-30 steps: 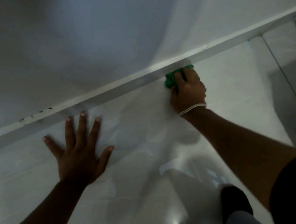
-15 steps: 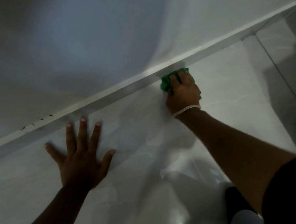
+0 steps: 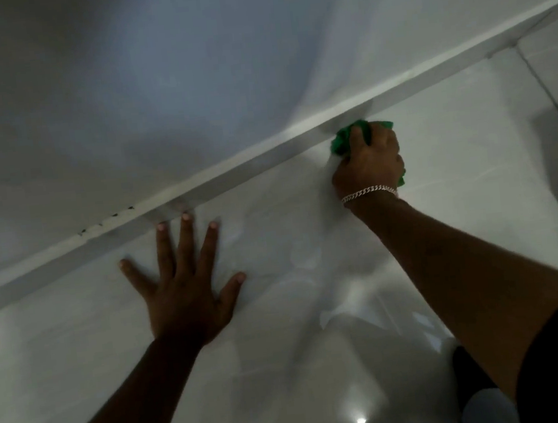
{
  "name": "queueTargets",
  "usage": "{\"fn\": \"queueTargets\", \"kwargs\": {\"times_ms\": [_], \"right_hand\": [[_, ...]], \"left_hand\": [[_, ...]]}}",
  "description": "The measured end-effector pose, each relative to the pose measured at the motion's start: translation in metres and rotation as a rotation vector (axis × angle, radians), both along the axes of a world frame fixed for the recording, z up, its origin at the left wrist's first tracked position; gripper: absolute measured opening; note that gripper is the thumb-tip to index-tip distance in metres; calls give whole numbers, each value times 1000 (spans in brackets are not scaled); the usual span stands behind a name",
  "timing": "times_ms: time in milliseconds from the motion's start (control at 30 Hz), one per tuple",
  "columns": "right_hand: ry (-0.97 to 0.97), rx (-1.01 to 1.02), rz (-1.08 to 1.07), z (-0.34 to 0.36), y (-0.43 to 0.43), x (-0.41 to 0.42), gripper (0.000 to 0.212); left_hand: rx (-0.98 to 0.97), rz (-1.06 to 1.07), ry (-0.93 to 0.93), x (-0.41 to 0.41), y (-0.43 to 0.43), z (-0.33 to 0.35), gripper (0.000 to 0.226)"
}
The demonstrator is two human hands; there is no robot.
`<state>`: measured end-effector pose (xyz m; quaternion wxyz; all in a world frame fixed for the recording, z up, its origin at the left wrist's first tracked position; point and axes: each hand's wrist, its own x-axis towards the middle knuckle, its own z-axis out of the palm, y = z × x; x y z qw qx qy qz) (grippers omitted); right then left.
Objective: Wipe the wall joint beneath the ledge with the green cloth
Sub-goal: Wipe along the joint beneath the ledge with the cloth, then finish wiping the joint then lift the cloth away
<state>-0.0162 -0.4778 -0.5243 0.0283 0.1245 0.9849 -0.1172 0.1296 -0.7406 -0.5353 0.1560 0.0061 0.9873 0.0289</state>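
Note:
My right hand [image 3: 369, 164], with a silver chain at the wrist, is shut on the green cloth [image 3: 341, 142] and presses it into the wall joint [image 3: 259, 167] right under the white ledge [image 3: 219, 179]. Most of the cloth is hidden under my fingers; green bits show at the left, top and lower right of the fist. My left hand [image 3: 186, 290] lies flat on the glossy white wall [image 3: 314, 293] with fingers spread, its fingertips just below the ledge, well left of the cloth.
Small dark marks [image 3: 106, 221] dot the ledge's upper edge at the left. A vertical tile seam [image 3: 547, 90] runs down the wall at the right. A dark shoe [image 3: 467, 374] shows at the bottom right. A light reflection [image 3: 360, 421] glints low on the wall.
My right hand and the green cloth have slid a little along the joint, and the view has shifted. My left hand stays flat on the wall.

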Motion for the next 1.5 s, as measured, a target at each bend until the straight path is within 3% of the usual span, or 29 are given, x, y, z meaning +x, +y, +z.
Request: {"fn": "queueTargets", "kwargs": {"times_ms": [100, 267, 433, 500, 600, 733, 867, 933, 1067, 1167, 1300, 1400, 1500], "right_hand": [[150, -134, 37, 2, -51, 31, 29], [21, -171, 364, -1, -155, 84, 46], [78, -81, 656, -9, -104, 62, 39], [139, -172, 529, -7, -76, 44, 29], [115, -80, 341, -2, 2, 10, 25], [-54, 25, 246, 12, 76, -28, 48], [-120, -174, 219, 36, 62, -21, 69], [-99, -327, 143, 58, 47, 2, 64], [10, -599, 155, 107, 20, 52, 49], [58, -764, 145, 166, 16, 83, 57], [141, -1022, -165, 263, 40, 109, 69], [245, -1071, -457, 336, 84, 112, 59], [226, -1192, -714, 400, 138, 113, 58]], "left_hand": [[7, -5, 14, -2, -1, -1, 85], [20, -38, 5, -1, -6, -6, 93], [7, 3, 28, 0, -4, -3, 88], [14, 5, 42, 1, -6, -3, 88], [19, 30, 42, 0, -2, -1, 87], [67, 57, -40, -3, 3, 4, 85], [258, 283, -184, -15, 44, 31, 78], [523, 408, -337, -36, 78, 57, 70], [1387, 888, -501, -75, 134, 130, 63], [1655, 998, -555, -84, 164, 186, 62], [1659, 896, -560, -84, 201, 264, 43], [1605, 815, -620, -89, 237, 331, 34], [1614, 696, -723, -98, 282, 401, 36]]}}
